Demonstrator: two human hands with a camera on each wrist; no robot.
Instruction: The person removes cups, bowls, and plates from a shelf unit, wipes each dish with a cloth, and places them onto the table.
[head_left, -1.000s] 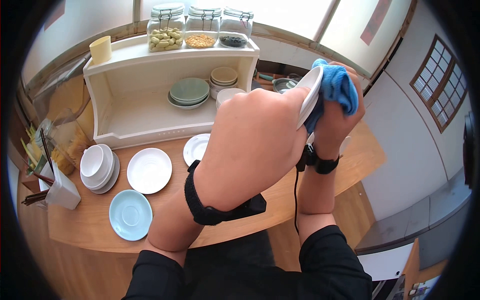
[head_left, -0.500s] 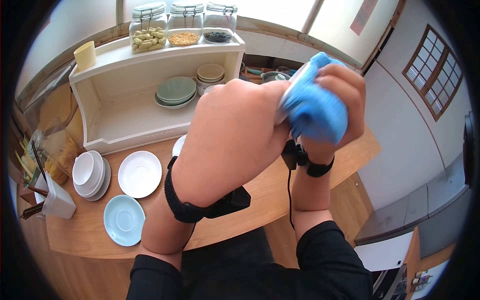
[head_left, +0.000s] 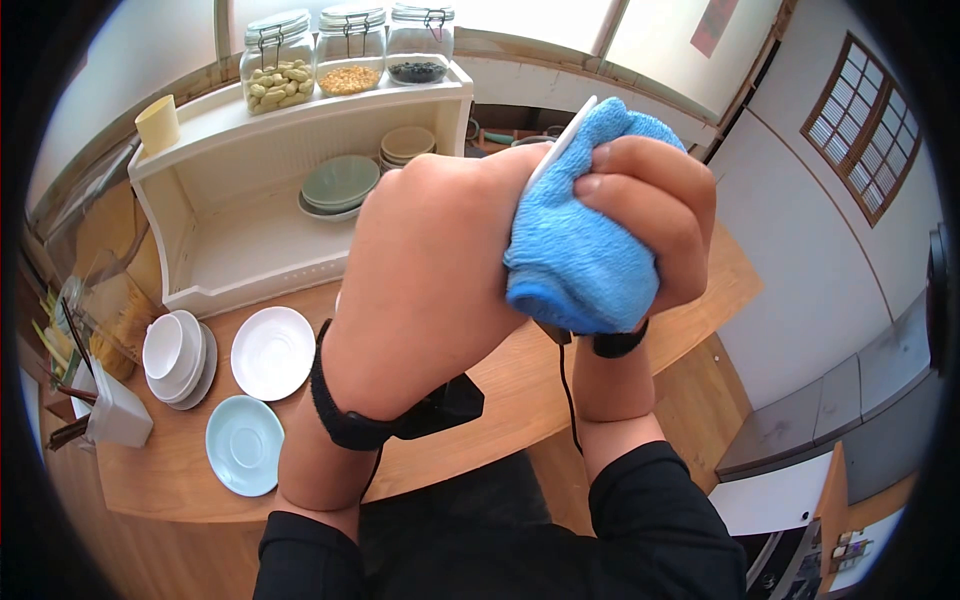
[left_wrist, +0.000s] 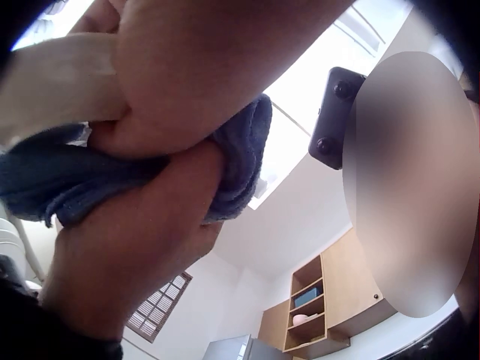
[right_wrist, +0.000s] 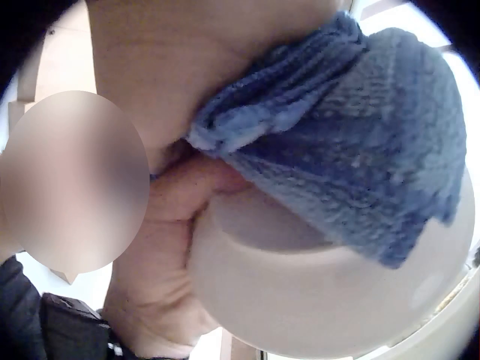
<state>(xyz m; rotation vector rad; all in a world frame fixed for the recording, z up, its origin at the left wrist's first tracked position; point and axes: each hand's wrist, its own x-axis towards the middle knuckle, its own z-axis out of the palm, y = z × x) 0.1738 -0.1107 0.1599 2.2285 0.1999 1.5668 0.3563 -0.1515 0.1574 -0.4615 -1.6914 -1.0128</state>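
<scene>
A white plate (head_left: pixel 562 146) is held up on edge above the table, seen nearly side-on in the head view. My left hand (head_left: pixel 435 270) grips its near side, the back of the hand facing the camera. My right hand (head_left: pixel 660 205) pinches a blue cloth (head_left: pixel 585 235) with curled fingers and holds it against the plate. The right wrist view shows the plate's round underside (right_wrist: pixel 322 300) with the cloth (right_wrist: pixel 352 135) draped over part of it. In the left wrist view, the cloth (left_wrist: pixel 82 176) wraps around the plate's edge.
A white shelf (head_left: pixel 230 215) with green bowls (head_left: pixel 340 182) stands at the back, glass jars (head_left: pixel 280 75) on top. On the table (head_left: pixel 500 400) lie a white plate (head_left: pixel 272 353), a blue saucer (head_left: pixel 244 446) and stacked dishes (head_left: pixel 170 350), beside a chopstick holder (head_left: pixel 122 410).
The view has shifted, so the shelf and jars sit further left. The plate has turned more side-on, and the cloth has moved down and nearer, covering more of it.
</scene>
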